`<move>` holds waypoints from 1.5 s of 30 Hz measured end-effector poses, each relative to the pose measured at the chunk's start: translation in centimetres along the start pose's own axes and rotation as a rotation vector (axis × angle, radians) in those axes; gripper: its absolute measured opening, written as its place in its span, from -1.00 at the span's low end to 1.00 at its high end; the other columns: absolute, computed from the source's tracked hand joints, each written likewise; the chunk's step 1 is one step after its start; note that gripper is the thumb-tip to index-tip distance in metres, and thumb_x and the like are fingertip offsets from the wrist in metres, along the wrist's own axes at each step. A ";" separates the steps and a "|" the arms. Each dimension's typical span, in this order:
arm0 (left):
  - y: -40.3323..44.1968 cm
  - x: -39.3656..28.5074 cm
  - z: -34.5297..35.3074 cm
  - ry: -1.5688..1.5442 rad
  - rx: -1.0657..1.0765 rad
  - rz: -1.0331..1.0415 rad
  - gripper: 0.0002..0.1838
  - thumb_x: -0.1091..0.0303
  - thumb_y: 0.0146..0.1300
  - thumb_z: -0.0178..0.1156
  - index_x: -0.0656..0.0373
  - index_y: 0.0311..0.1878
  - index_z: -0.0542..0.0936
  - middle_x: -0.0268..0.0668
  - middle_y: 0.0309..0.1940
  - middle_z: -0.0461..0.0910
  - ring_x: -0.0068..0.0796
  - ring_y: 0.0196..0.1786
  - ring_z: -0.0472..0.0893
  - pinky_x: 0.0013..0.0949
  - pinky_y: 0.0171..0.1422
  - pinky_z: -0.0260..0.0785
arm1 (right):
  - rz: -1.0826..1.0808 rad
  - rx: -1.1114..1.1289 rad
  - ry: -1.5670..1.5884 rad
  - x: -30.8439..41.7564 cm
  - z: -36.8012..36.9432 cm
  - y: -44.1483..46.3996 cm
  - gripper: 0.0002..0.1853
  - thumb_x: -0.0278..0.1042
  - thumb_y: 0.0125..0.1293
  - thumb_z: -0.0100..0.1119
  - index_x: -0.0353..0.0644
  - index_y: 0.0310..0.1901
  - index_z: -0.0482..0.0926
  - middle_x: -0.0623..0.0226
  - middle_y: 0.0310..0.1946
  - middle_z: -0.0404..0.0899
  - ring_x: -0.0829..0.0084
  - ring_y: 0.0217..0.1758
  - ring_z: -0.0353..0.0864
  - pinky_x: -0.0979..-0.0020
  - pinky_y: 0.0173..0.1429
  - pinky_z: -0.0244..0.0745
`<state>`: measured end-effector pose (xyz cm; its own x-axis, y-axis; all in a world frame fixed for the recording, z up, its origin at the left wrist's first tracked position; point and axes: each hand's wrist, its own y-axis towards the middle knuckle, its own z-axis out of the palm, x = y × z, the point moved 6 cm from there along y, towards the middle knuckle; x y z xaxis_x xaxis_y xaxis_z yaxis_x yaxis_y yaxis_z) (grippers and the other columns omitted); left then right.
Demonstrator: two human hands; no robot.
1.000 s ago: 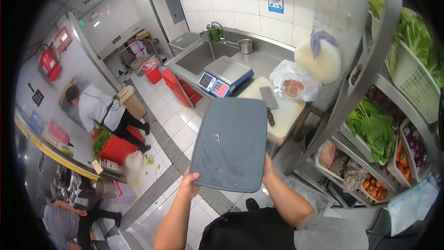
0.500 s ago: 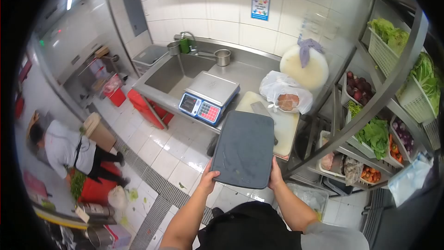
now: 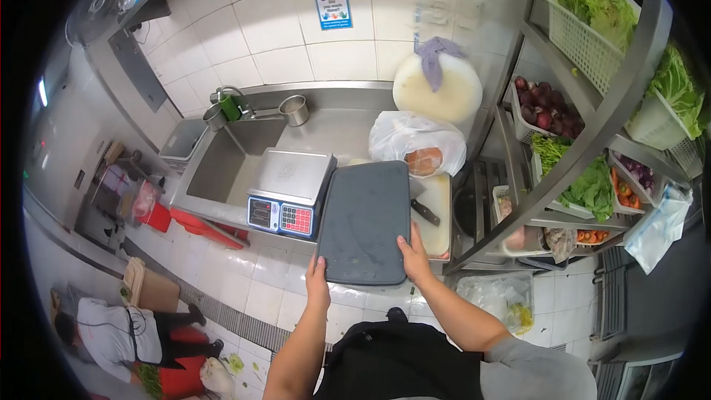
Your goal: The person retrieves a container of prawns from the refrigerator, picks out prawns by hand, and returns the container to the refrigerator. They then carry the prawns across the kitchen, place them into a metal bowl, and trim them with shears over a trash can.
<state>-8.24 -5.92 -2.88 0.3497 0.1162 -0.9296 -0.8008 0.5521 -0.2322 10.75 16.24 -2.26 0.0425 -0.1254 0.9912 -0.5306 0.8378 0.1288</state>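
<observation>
A dark grey lidded container [image 3: 364, 226] is held level in front of me, its contents hidden. My left hand [image 3: 317, 281] grips its left near edge and my right hand [image 3: 415, 255] its right side, thumbs along the rim. Just left of it stands a digital scale [image 3: 289, 185] with a bare steel platform. Beyond its right edge, a knife [image 3: 424, 212] with a black handle lies on a pale cutting board [image 3: 438, 235], which the container partly covers. A white plastic bag [image 3: 392, 133] with something brownish in it sits at the board's far end.
A steel sink [image 3: 229, 170] with a tap and a metal pot [image 3: 294, 110] is at the back left. On the right, a metal rack [image 3: 544, 200] holds baskets of vegetables. Another person [image 3: 122, 333] bends over at the lower left.
My view has turned and come nearer the counter. The container has moved toward the scale's right side, uncovering the knife's handle. Both hands still hold it.
</observation>
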 end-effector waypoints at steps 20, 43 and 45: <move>-4.8 -6.3 1.0 0.858 0.028 0.463 -0.49 0.39 0.30 0.36 0.24 0.33 0.59 0.04 0.34 0.57 0.02 0.44 0.50 -0.08 0.55 0.28 | -0.316 0.306 -0.789 20.1 -13.3 25.3 -0.51 -0.50 0.41 0.27 -0.28 0.36 0.54 0.14 0.11 0.73 0.44 0.15 0.66 0.38 0.31 0.47; -0.9 -8.6 2.7 1.094 0.290 0.745 -0.57 0.47 0.16 0.39 0.13 0.15 0.68 -0.14 0.23 0.64 0.02 0.39 0.52 0.02 0.49 0.30 | -0.036 -0.041 -1.054 10.4 -14.8 27.8 -0.02 -0.17 0.17 0.54 -0.28 0.55 0.22 -0.19 0.23 0.61 -0.07 0.30 0.62 0.15 0.42 0.47; 0.4 -8.8 3.5 1.068 0.330 0.757 -0.58 0.46 0.16 0.40 0.12 0.14 0.69 -0.15 0.23 0.64 0.01 0.40 0.51 0.02 0.51 0.27 | -0.062 -0.109 -1.061 10.9 -14.8 27.0 0.04 -0.14 0.16 0.55 -0.28 0.59 0.16 -0.19 0.25 0.59 -0.09 0.30 0.62 0.14 0.42 0.47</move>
<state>-9.90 -3.88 6.17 -0.7896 -0.1328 -0.5991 -0.4208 0.8278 0.3711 9.39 45.36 12.50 -0.7198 -0.5238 0.4554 -0.4720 0.8505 0.2321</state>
